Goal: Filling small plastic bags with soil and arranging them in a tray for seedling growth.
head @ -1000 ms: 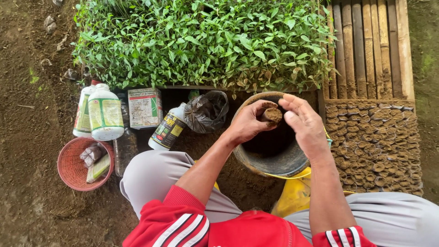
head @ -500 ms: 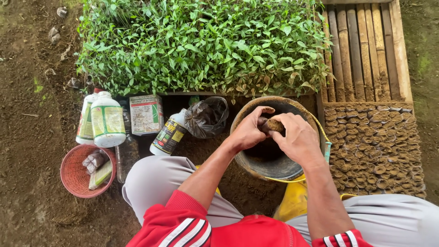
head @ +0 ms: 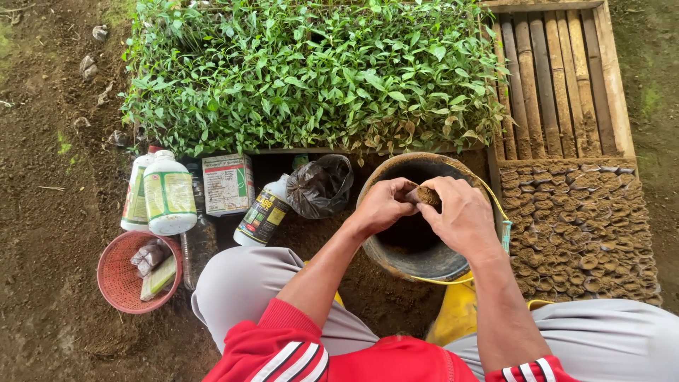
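Above the round bucket (head: 417,247), a small soil plug (head: 427,195) is pinched between the left hand (head: 382,205) and the right hand (head: 460,216), both closed around it. Beyond the bucket, a bed of green seedlings (head: 311,78) is seen. Finished soil plugs (head: 580,233) are packed in rows to the right. Bottles (head: 168,192) and a red basket (head: 113,283) are set on the ground at left.
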